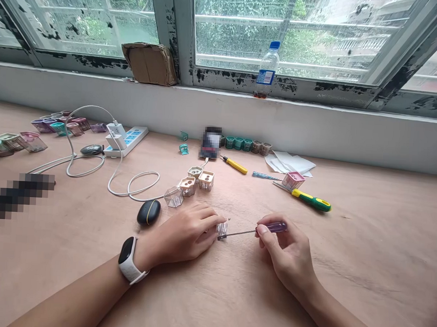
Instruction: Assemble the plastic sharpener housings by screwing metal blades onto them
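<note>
My left hand (189, 232), with a white-banded watch at the wrist, lies low on the table, its fingers closed around a small clear plastic sharpener part (222, 228). In my right hand (287, 247) is a screwdriver (275, 227) with a dark purple handle, pinched between thumb and fingers. Its thin shaft points left, and the tip meets the near edge of the clear part. Just beyond my left hand stand cream-topped pencil sharpeners (206, 180) and a clear sharpener shell (174, 197). A black oval case (149, 212) with a yellow line sits beside my left wrist.
A green-yellow screwdriver (313, 201), pink sharpener (294, 179) and yellow cutter (235, 165) lie ahead right. Teal and brown sharpeners (238, 143) line the wall by white papers (290, 163). A power strip (128, 141), white cable (118, 194) and more sharpeners (32, 142) occupy the left.
</note>
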Available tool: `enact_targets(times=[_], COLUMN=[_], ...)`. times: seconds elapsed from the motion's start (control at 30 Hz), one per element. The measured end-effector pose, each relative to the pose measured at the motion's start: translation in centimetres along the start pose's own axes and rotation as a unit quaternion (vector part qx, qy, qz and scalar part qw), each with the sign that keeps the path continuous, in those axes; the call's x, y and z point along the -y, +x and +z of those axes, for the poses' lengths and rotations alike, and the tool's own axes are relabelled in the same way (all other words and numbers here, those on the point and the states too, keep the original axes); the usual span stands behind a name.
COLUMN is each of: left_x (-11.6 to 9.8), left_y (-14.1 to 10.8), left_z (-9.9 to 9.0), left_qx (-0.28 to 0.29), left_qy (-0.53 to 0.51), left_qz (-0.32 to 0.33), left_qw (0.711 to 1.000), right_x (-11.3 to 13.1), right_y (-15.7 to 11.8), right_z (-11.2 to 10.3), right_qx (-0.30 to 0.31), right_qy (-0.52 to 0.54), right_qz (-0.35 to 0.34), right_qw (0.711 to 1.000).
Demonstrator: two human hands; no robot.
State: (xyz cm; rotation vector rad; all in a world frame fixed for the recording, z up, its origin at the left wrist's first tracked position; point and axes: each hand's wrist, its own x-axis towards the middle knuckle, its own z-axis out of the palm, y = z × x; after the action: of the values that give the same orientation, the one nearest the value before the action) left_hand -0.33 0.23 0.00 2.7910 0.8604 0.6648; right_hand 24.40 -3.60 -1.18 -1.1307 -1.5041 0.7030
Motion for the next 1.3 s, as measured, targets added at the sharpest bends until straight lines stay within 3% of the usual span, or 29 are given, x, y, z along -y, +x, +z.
enact_targets(times=[0.77, 1.3], left_x=[-0.08, 0.28], left_y=[0.01, -0.13], left_z=[0.02, 0.26], left_qx=[-0.004, 0.0], left_qy=[-0.015, -0.028], left_qz=[-0.013, -0.008], left_qw=[1.0, 1.0], right_x=[-0.18, -0.24], right_y=[0.03, -0.12], right_z=[0.23, 0.02], right_qx=[-0.009, 0.014], right_qy=[0.035, 0.004], right_qz=[-0.007, -0.023], right_qw=[0.999, 1.0])
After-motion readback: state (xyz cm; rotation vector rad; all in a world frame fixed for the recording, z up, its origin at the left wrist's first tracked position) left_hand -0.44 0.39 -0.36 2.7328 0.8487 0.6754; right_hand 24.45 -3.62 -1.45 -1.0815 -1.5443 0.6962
